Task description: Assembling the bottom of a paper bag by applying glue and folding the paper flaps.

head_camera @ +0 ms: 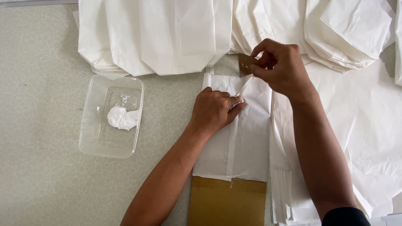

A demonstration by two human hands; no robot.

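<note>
We see a pale grey-green surface with a crackle pattern (42,83), and on it a clear rectangular plastic tray (90,138) holding a white dab of paste (121,118). Just above the tray lie stacked white paper bags (159,37). To the tray's right lies a folded white paper sheet (247,142) over a brown cardboard board (226,203), with loose white paper sheets (368,125) beyond.

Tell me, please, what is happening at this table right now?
A person is working on white paper. The left hand presses down a folded white paper sheet lying over a brown cardboard piece. The right hand pinches a small brown card above it. A clear plastic tray with white paste sits to the left.
</note>
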